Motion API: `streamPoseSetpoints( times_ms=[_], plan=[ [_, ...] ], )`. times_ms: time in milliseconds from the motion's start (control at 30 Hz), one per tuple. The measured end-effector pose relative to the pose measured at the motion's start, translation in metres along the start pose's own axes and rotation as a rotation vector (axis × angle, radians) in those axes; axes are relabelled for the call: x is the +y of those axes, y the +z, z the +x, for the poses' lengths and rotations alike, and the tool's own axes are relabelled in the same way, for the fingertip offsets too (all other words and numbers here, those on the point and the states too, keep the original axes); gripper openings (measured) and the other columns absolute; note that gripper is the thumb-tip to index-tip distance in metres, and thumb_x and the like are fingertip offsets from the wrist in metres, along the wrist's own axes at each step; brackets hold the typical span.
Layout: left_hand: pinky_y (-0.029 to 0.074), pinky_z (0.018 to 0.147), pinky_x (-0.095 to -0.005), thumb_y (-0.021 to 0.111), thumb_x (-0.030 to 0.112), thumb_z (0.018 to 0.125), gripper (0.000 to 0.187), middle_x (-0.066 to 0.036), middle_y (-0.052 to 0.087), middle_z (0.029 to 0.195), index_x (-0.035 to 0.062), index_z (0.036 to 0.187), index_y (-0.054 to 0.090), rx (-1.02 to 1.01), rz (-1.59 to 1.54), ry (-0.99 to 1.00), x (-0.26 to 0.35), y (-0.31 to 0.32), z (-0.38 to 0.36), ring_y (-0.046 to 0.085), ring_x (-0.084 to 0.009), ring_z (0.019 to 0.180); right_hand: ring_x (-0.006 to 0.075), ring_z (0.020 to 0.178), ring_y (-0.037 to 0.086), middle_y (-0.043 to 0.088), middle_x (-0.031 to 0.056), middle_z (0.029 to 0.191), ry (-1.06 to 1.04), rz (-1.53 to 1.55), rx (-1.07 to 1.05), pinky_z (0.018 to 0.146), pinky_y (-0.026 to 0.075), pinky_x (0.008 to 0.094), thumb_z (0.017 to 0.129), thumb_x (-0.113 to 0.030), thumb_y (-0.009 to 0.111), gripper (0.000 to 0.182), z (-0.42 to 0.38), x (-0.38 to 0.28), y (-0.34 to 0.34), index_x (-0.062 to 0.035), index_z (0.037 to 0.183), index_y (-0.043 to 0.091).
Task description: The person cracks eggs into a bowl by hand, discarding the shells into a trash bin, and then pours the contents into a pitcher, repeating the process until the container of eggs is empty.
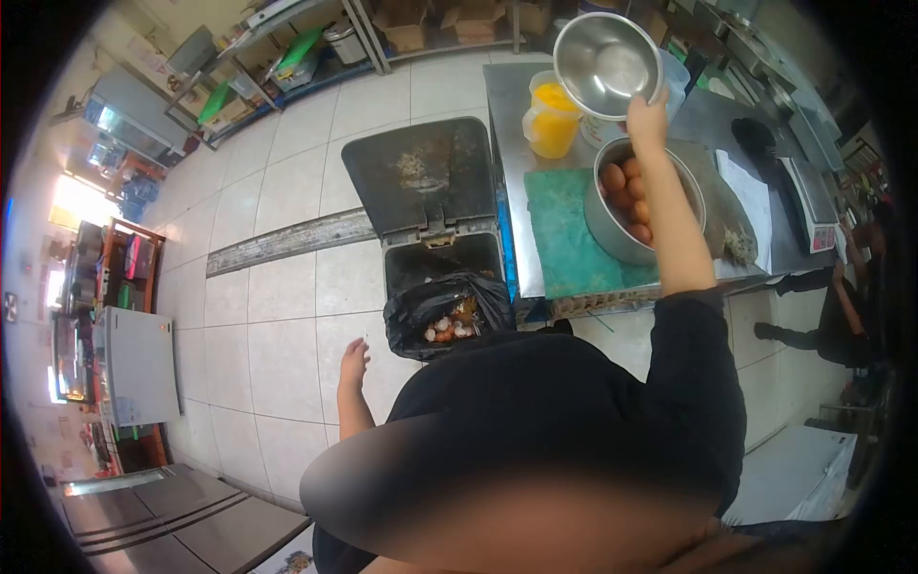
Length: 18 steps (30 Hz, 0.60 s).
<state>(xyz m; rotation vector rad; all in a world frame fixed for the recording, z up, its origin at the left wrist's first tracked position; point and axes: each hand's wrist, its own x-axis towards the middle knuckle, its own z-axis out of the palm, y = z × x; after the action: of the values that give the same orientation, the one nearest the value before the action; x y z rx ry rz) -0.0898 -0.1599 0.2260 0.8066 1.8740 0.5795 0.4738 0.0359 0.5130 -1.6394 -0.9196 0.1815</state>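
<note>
My right hand point(647, 122) grips the rim of a shiny steel mixing bowl point(608, 59), tilted so its inside faces me. Below that forearm stands a deep metal pot point(604, 226) with several brown eggs point(623, 191) in it, partly hidden by my arm. The pot rests on a green cutting board point(557, 251). Left of the bowl is a clear pitcher point(552, 124) of yellow liquid. Low on the left, my left hand point(355, 362) hangs over the floor with its fingers loosely apart, beside a bin point(397, 330).
The bin's lid point(416, 177) stands raised; eggshells point(449, 328) lie in its black bag. A scale point(813, 215) and paper sheets point(749, 196) are on the steel table point(512, 105). Another person point(841, 297) is at the far right. A white chest freezer point(141, 365) stands left.
</note>
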Motion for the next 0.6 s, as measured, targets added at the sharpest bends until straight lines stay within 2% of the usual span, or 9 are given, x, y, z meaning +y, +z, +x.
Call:
streamPoseSetpoints(
  times_ms=[33,100,167,233,300,367,433,533,600],
  plan=[
    [0.043,0.071,-0.0325,0.051,0.035,0.084,0.049,-0.009,0.058,0.110,0.0111,0.126,0.046,-0.008,-0.010,0.079,0.024,0.007,-0.003,0.056,-0.0219,0.090,0.0306,0.068,0.063,0.061,0.0206,0.080,-0.005,0.005,0.005,0.059,0.050,0.0407,0.079,-0.015,0.039,0.055,0.001,0.002,0.001,-0.0095,0.132,0.029],
    [0.042,0.081,-0.0316,0.050,0.029,0.086,0.045,-0.012,0.057,0.111,0.0081,0.126,0.045,-0.050,-0.049,0.237,0.080,0.023,-0.022,0.056,-0.0221,0.093,0.0279,0.072,0.062,0.060,0.0194,0.087,0.435,0.458,-0.178,0.061,0.050,0.0368,0.080,-0.018,0.042,0.038,0.002,0.016,0.006,-0.0016,0.115,0.043],
    [0.038,0.086,-0.0353,0.049,0.033,0.085,0.049,-0.008,0.054,0.119,0.0120,0.129,0.043,-0.158,-0.036,0.429,0.122,0.042,-0.029,0.052,-0.0211,0.101,0.0266,0.067,0.060,0.061,0.0181,0.083,0.536,0.622,-0.303,0.058,0.050,0.0356,0.080,-0.018,0.040,0.035,-0.001,0.029,0.008,0.0014,0.108,0.046],
    [0.038,0.089,-0.0339,0.049,0.026,0.086,0.047,-0.011,0.052,0.120,0.0077,0.129,0.041,-0.238,-0.057,0.643,0.170,0.064,-0.053,0.051,-0.0205,0.104,0.0252,0.062,0.059,0.061,0.0167,0.079,0.643,0.782,-0.429,0.055,0.049,0.0344,0.080,-0.019,0.038,0.033,-0.012,0.029,0.005,0.0045,0.100,0.049],
    [0.037,0.095,-0.0336,0.050,0.011,0.086,0.047,-0.016,0.047,0.125,0.0041,0.130,0.037,-0.352,-0.080,0.752,0.210,0.083,-0.077,0.046,-0.0240,0.112,0.0233,0.062,0.056,0.060,0.0163,0.076,0.816,1.014,-0.615,0.055,0.049,0.0341,0.081,-0.022,0.038,0.032,-0.040,0.020,0.000,0.0043,0.094,0.052],
    [0.036,0.097,-0.0351,0.052,0.013,0.086,0.053,-0.017,0.042,0.129,0.0048,0.133,0.031,-0.434,-0.087,0.811,0.239,0.098,-0.098,0.044,-0.0259,0.115,0.0235,0.063,0.057,0.060,0.0179,0.079,0.895,1.150,-0.814,0.056,0.049,0.0338,0.081,-0.024,0.039,0.034,-0.070,0.030,0.000,0.0042,0.096,0.051],
    [0.034,0.098,-0.0365,0.053,0.016,0.085,0.059,-0.018,0.037,0.133,0.0056,0.136,0.026,-0.535,-0.092,0.861,0.251,0.119,-0.113,0.042,-0.0279,0.117,0.0244,0.063,0.057,0.060,0.0194,0.084,1.105,1.083,-0.812,0.057,0.049,0.0339,0.082,-0.028,0.040,0.034,-0.119,0.031,0.003,0.0001,0.095,0.054],
    [0.041,0.089,-0.0411,0.060,0.032,0.079,0.079,-0.015,0.021,0.140,0.0155,0.140,0.013,-0.530,-0.436,0.895,0.245,0.157,-0.113,0.037,-0.0310,0.117,0.0245,0.057,0.059,0.059,0.0198,0.083,0.975,0.794,-0.914,0.048,0.050,0.0323,0.085,-0.022,0.040,0.034,-0.194,0.050,0.009,0.0044,0.104,0.047],
    [0.035,0.095,-0.0372,0.053,0.015,0.079,0.068,-0.015,0.031,0.133,0.0092,0.137,0.018,-0.435,-0.550,0.732,0.225,0.178,-0.098,0.038,-0.0282,0.118,0.0235,0.054,0.060,0.058,0.0195,0.082,0.831,0.575,-0.925,0.042,0.050,0.0294,0.088,-0.021,0.042,0.036,-0.225,0.049,0.006,0.0058,0.112,0.040]
  ],
)
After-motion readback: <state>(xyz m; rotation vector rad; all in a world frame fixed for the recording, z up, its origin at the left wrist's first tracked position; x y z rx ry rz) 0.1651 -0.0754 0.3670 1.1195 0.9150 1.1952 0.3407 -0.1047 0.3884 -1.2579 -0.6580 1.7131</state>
